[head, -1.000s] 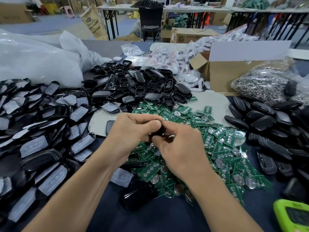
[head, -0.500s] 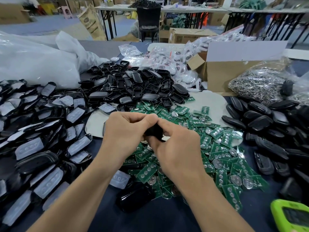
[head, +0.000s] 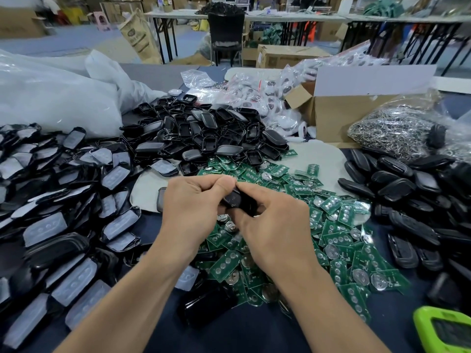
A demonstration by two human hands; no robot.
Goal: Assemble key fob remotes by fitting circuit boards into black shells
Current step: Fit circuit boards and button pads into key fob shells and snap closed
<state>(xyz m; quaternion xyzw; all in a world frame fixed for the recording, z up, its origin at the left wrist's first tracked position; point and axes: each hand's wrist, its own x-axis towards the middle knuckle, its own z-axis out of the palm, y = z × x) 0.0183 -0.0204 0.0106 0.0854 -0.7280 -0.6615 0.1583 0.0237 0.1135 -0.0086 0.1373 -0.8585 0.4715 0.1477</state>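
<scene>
now the shell (head: 235,201) shows more than a second ago; left hand (head: 193,207) and right hand (head: 277,225) both pinch it, probably pressing it closed.

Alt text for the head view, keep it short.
The left hand and right hand together hold one black shell above a heap of green circuit boards. Around it lie piles of black shells on the dark table, a cardboard box behind.

Bare left hand (head: 193,200), bare right hand (head: 277,225), bare forearms (head: 122,301)
</scene>
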